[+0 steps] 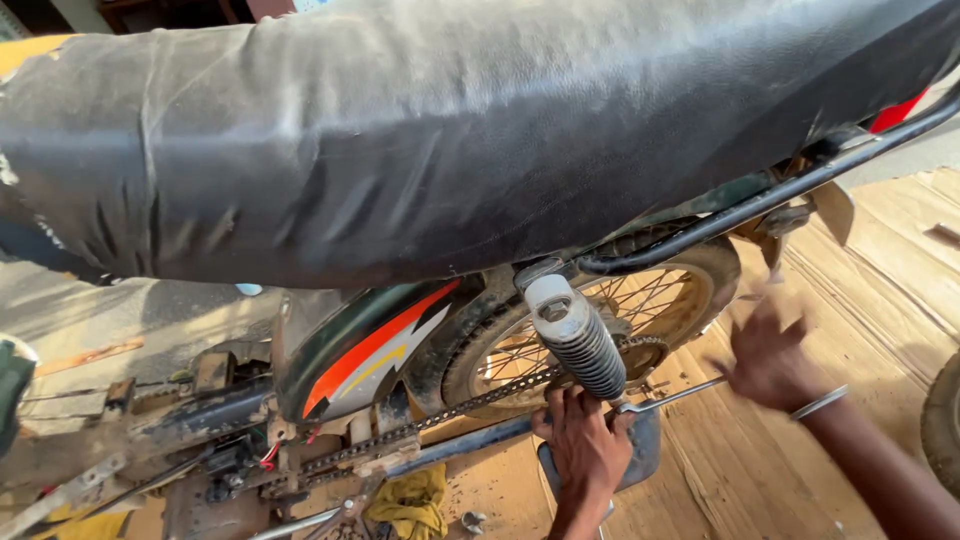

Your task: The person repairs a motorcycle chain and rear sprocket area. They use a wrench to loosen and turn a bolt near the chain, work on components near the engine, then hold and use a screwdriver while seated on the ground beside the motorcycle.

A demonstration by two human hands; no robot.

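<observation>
I look down over a motorcycle with a worn black seat [450, 130]. Below the seat, a grey ribbed rear shock absorber [580, 345] slants down beside the spoked rear wheel [640, 310]. My left hand [585, 445] is curled around the shock's lower end, by the swingarm [470, 440]. From there a slim metal spanner [670, 395] reaches right to my right hand [770, 360]. That hand wears a metal bangle, is blurred, and meets the spanner's end with its fingers looking spread.
The drive chain [450, 410] runs left from the wheel under a black side panel with red and white stripes [370, 345]. A yellow rag [410, 500] lies below the frame. The floor is wooden planks [880, 260]. Part of another tyre [942, 420] shows at the right edge.
</observation>
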